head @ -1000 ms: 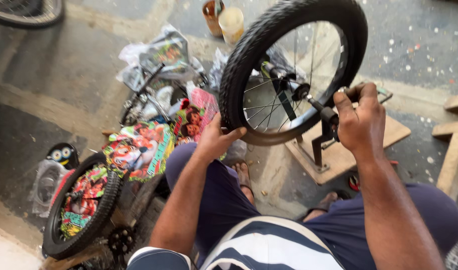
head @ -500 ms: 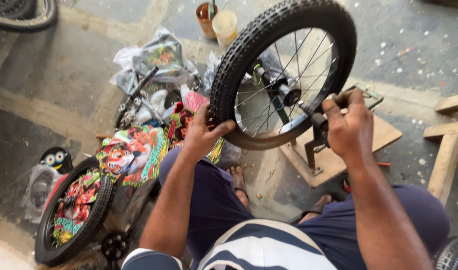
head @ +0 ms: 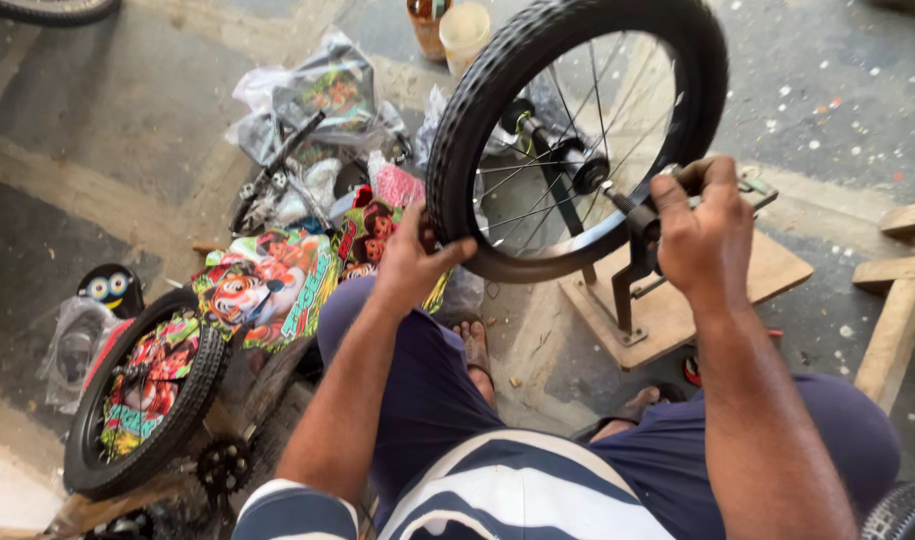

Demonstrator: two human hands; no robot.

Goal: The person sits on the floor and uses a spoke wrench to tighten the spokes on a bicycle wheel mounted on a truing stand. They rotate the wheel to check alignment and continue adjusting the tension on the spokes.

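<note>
A small black-tyred wheel [head: 577, 130] with thin silver spokes stands upright at one o'clock, its hub fixed on a dark metal stand [head: 627, 280] bolted to a wooden board [head: 767, 270] at three o'clock.

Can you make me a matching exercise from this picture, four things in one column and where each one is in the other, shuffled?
Things:
1. left hand
2. right hand
3. metal stand
4. pale cup

Places:
A. top edge, beyond the wheel
B. on the tyre's lower rim
C. on a wooden board
D. at the wheel's axle

Pairs: 1-B, 2-D, 3-C, 4-A
</note>
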